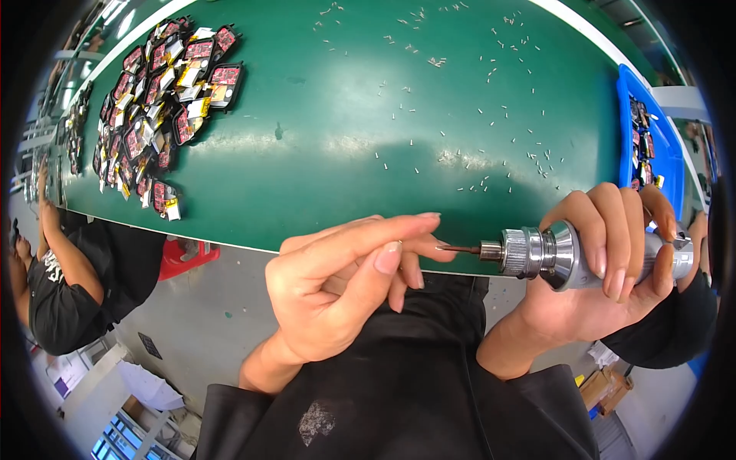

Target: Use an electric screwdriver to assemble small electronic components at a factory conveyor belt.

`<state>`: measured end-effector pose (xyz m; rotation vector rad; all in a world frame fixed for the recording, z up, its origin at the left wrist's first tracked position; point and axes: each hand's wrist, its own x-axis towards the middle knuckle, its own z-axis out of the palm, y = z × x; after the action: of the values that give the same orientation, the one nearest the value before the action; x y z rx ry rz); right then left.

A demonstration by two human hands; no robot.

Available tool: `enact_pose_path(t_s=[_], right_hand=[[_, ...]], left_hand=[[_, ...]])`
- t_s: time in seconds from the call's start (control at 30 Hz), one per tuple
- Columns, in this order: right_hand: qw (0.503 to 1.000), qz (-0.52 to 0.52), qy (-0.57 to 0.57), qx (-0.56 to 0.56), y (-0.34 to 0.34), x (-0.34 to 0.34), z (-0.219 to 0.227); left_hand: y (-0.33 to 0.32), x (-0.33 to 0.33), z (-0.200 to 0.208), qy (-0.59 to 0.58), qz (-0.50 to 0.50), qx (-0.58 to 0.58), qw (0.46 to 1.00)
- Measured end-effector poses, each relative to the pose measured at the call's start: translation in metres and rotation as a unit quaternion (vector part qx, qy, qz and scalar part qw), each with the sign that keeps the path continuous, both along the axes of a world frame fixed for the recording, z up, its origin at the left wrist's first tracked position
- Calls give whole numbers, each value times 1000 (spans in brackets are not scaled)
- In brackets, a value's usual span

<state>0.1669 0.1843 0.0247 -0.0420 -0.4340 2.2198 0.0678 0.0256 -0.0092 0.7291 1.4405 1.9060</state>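
Note:
My right hand [606,238] wraps around a silver-grey electric screwdriver [563,253], held level with its thin bit [462,248] pointing left. My left hand [337,276] is closed in a pinch, thumb against the fingers, just left of the bit's tip. A tiny metallic end, seemingly a small screw [399,243], shows at the thumb tip; most of it is hidden by the fingers. Both hands are above the near edge of the green table [307,153]. Many small screws [483,184] lie scattered on the table beyond the screwdriver.
A heap of black casings [153,107] with red circuit boards and white and yellow parts covers the table's left side. At the right edge stands a blue bin [675,146] holding similar casings. Other people sit at left and right; a red stool [184,257] is at the left.

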Motion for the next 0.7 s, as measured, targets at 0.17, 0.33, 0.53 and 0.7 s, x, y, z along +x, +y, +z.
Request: enact_pose_path(t_s=[0.17,0.33,0.53,0.7], right_hand=[[1000,8,28,6,-1,-1,1],[999,-9,35,-18,-1,-1,1],[999,-13,30,-28,0,-1,-3],[999,-18,34,-26,-3,-3,-1]], left_hand=[[-1,4,1,-42,-6,11,999],[-4,-4,-6,-18,-8,16,1000],[-2,-3,-7,34,14,8,999],[-1,-2,-10,42,0,54,998]])
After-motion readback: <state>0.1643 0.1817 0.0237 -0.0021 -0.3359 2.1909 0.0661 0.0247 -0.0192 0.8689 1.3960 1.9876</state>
